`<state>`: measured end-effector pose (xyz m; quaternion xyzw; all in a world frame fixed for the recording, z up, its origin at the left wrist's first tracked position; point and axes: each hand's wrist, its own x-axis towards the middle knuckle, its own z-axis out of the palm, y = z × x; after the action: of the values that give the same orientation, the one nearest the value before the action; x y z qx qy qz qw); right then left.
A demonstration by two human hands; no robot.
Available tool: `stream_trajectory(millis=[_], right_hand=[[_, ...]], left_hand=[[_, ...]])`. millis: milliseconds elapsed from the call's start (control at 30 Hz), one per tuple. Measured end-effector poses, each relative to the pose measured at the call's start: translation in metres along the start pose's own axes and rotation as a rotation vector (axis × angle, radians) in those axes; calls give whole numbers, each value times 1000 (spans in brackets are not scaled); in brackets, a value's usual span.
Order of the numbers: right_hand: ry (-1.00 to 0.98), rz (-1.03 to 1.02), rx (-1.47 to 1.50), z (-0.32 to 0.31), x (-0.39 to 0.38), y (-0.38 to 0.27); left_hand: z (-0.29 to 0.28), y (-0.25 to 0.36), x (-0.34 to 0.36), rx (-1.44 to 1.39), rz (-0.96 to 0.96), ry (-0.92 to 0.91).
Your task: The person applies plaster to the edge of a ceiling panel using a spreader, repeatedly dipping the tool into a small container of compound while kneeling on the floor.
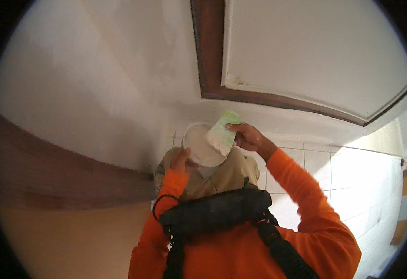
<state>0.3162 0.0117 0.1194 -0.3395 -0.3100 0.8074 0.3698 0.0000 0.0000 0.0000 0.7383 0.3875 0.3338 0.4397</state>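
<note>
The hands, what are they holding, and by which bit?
The right hand holds the green piece by its right edge; the left hand holds the tub by its left side.

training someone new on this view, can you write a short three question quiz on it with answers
1. Which hand holds the flat pale-green piece?
a) left
b) right
c) neither

2. True or false: the left hand is pressed against the brown frame around the white panel.

3. Fill in the colour: the person's sleeves are ____.

Key:
1. b, the right hand.
2. False; it is at the left side of the round pale container.
3. Orange.
</note>
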Motion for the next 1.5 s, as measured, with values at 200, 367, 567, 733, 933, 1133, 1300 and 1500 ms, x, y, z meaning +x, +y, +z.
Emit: stream_trajectory(millis=[200,367,567,733,933,1133,1300,1500], right_hand=[[435,-682,-71,-4,-44,-41],[787,-808,-867,-13,-21,-65],[943,-616,-1316,15,-30,-107],[754,-985,-1081,40,-22,-121],[744,-1034,-603,-20,1,-122],[985,-1036,-906,14,3,-112],[1241,-821,-1488,33,-16,-135],[1455,-1101,-842,24,-60,-157]], left_hand=[[8,49,-4,-1085,-480,98],[14,25,-6,-1324,-583,-78],[43,4,-19,-1437,-556,-95],[33,20,-24,-1405,-509,-86],[27,53,-22,-1359,-568,-134],[25,56,-24,-1352,-496,-165],[24,33,-24,-1318,-416,-188],[29,24,-28,-1346,-546,-43]])
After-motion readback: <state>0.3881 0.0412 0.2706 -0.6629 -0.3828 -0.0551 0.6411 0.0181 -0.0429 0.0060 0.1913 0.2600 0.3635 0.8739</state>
